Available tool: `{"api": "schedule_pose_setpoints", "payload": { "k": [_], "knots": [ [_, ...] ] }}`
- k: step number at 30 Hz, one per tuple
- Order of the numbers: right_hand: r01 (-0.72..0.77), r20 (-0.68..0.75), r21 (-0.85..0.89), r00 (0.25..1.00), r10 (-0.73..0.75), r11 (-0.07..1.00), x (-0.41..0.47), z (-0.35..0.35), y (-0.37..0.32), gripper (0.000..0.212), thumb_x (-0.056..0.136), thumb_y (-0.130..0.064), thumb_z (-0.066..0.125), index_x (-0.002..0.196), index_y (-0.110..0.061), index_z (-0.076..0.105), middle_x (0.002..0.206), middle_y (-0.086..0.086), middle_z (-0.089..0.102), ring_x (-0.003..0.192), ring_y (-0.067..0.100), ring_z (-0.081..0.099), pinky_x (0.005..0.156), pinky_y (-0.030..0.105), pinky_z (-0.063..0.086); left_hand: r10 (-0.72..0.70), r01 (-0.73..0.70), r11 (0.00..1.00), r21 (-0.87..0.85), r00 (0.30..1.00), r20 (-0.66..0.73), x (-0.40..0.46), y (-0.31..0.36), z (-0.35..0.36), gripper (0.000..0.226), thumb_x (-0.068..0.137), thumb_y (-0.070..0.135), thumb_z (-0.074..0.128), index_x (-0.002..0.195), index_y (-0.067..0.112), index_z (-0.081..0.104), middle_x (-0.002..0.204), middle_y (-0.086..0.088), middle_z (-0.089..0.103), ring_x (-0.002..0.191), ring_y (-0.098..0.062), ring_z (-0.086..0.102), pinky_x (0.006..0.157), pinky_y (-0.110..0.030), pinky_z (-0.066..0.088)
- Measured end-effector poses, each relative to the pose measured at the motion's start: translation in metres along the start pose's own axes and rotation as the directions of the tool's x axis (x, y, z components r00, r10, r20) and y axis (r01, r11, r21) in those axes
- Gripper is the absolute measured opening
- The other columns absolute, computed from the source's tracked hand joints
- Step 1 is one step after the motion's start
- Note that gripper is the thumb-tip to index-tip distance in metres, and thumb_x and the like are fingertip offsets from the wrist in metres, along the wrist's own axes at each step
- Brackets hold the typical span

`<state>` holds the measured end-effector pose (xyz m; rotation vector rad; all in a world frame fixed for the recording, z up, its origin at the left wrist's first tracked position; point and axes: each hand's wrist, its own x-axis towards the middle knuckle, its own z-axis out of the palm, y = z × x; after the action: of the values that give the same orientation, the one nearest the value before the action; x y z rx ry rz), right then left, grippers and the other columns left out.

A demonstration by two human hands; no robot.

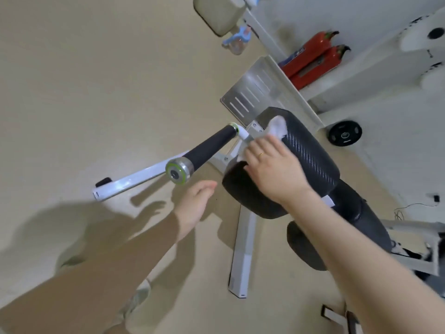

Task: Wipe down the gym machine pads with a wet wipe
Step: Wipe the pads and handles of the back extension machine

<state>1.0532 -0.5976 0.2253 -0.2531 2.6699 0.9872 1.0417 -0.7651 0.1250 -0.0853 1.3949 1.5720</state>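
We look down on a gym machine from above, where our right hand lies over the upper black pad, a rounded cushion with a woven, carbon-like pattern. The white wet wipe sits bunched on the far end of that pad, just past our fingertips; the fingers reach toward it, and we cannot tell whether they pinch it or only press on it. A thin ring shows on one finger. The right forearm is bare and crosses the lower right of the view.

Our left hand hangs free in the air just below the black foam roller, touching nothing, its fingers loosely curved and held together, the palm turned inward. A tan sleeve covers that arm to the wrist.

The roller ends in a silver cap with a green ring. A second dark pad lies just beneath our right hand, and a third sits lower, near the forearm. The white steel frame runs down to the beige floor. A ribbed metal footplate stands behind the pad. Farther back lie two red fire extinguishers, and a black weight plate rests by the pale wall
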Motion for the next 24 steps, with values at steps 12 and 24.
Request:
{"api": "schedule_pose_setpoints", "payload": {
  "k": [12,24],
  "knots": [
    [0.272,0.040,0.229,0.957,-0.288,0.935,-0.008,-0.009,0.024,0.038,0.093,-0.025,0.035,0.107,-0.007,0.065,0.107,0.008,0.066,0.106,0.030,0.057,0.104,0.039,0.035,0.251,-0.233,0.885,0.403,0.968,0.009,-0.004,0.039,0.041,0.049,0.082,0.001,0.049,0.129,0.015,0.046,0.120,0.001,0.048,0.112,-0.013,0.048,0.087,-0.012,0.035],
    [-0.170,0.307,0.800,0.940,-0.150,0.575,0.064,0.033,0.143,0.045,0.100,-0.039,0.031,0.107,-0.016,0.069,0.114,0.008,0.066,0.112,0.024,0.055,0.083,0.020,0.032,0.316,-0.288,0.936,0.202,0.941,-0.123,0.038,0.076,0.081,0.042,0.079,0.021,0.072,0.119,0.016,0.060,0.109,0.004,0.056,0.106,-0.005,0.058,0.099,-0.015,0.038]
  ]
}}
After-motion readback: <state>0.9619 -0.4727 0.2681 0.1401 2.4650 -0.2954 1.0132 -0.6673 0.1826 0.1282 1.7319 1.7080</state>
